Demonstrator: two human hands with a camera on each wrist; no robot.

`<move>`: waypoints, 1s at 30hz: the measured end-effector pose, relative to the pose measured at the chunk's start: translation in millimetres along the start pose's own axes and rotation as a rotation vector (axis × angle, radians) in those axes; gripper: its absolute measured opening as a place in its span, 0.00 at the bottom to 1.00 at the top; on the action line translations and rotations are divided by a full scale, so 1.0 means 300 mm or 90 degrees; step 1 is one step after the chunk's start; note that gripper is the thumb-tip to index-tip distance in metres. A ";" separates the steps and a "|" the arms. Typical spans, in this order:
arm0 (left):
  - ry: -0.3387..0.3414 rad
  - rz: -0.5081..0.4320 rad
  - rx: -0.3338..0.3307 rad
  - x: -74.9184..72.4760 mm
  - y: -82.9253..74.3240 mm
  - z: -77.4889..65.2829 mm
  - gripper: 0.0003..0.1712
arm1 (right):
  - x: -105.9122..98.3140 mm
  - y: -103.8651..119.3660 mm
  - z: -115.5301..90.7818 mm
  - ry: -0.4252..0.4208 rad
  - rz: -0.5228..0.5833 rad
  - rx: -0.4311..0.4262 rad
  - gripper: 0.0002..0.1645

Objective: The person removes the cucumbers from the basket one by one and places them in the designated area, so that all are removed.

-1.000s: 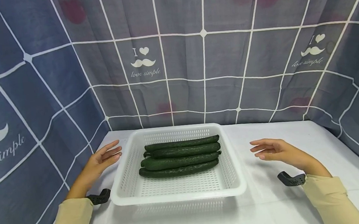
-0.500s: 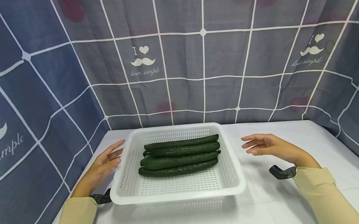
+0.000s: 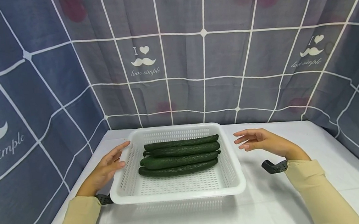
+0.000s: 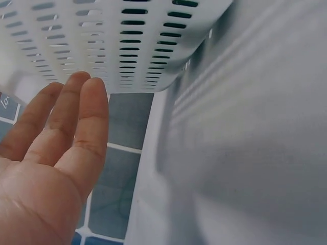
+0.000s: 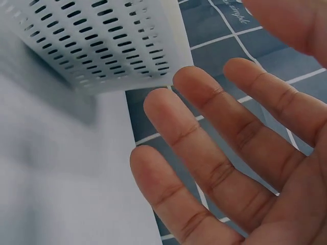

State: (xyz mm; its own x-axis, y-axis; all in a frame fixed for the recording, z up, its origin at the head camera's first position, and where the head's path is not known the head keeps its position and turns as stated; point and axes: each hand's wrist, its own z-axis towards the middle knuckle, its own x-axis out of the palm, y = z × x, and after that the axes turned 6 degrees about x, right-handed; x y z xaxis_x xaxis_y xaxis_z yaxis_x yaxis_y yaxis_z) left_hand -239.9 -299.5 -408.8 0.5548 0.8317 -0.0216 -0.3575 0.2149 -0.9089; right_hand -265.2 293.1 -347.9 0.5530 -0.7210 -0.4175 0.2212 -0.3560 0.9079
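A white perforated plastic basket [image 3: 180, 196] stands on the table, with several dark green cucumbers [image 3: 180, 160] lying side by side across it. My left hand [image 3: 105, 170] is at the basket's left side, thumb and index finger over the rim in the head view. In the left wrist view its other fingers [image 4: 92, 117] extend beside the slotted wall, palm toward the basket. To the right, my right hand [image 3: 263, 141] hovers a short gap from the basket's right rim, fingers loosely extended and holding nothing. The right wrist view shows those fingers [image 5: 173, 120] spread near the slotted wall.
White cloth [image 3: 176, 222] covers the table. A grey-blue checked curtain [image 3: 181, 62] hangs behind it and along both sides, close to the left forearm. Each wrist wears a black device, including the right wrist device [image 3: 274, 167].
Both hands have moved inward toward the basket: the left one rightward to its rim, the right one leftward and slightly away from me. The basket and cucumbers have stayed put.
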 end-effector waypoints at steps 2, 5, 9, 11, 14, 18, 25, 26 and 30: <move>0.002 0.000 0.002 0.001 0.002 0.000 0.40 | 0.001 0.005 0.013 0.001 0.002 0.001 0.29; 0.002 0.003 0.000 0.003 0.004 0.001 0.40 | 0.003 0.015 0.032 0.000 0.008 0.002 0.29; -0.003 0.009 -0.012 0.006 0.007 0.001 0.40 | 0.010 0.036 0.053 -0.012 0.018 -0.004 0.29; -0.008 0.011 -0.017 0.007 0.009 0.000 0.39 | 0.013 0.046 0.062 -0.017 0.018 -0.010 0.30; -0.013 0.012 -0.022 0.007 0.012 -0.004 0.39 | 0.013 0.057 0.080 -0.017 0.013 -0.012 0.32; -0.015 0.011 -0.023 0.006 0.017 -0.008 0.39 | 0.013 0.079 0.100 -0.014 0.011 -0.015 0.32; -0.006 -0.014 -0.009 0.004 0.029 -0.007 0.39 | 0.020 0.111 0.124 -0.028 -0.001 0.004 0.32; -0.005 -0.018 -0.007 0.004 0.031 -0.006 0.39 | 0.022 0.114 0.128 -0.029 -0.002 0.004 0.32; -0.006 -0.024 -0.002 0.004 0.037 -0.003 0.38 | 0.028 0.127 0.151 -0.032 0.002 -0.003 0.32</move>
State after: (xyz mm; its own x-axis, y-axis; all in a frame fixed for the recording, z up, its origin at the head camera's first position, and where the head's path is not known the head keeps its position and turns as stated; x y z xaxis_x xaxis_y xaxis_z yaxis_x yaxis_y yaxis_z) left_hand -242.4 -296.7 -419.3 0.5609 0.8277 0.0172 -0.3343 0.2454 -0.9100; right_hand -288.6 246.5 -318.6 0.5129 -0.7506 -0.4165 0.2232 -0.3519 0.9090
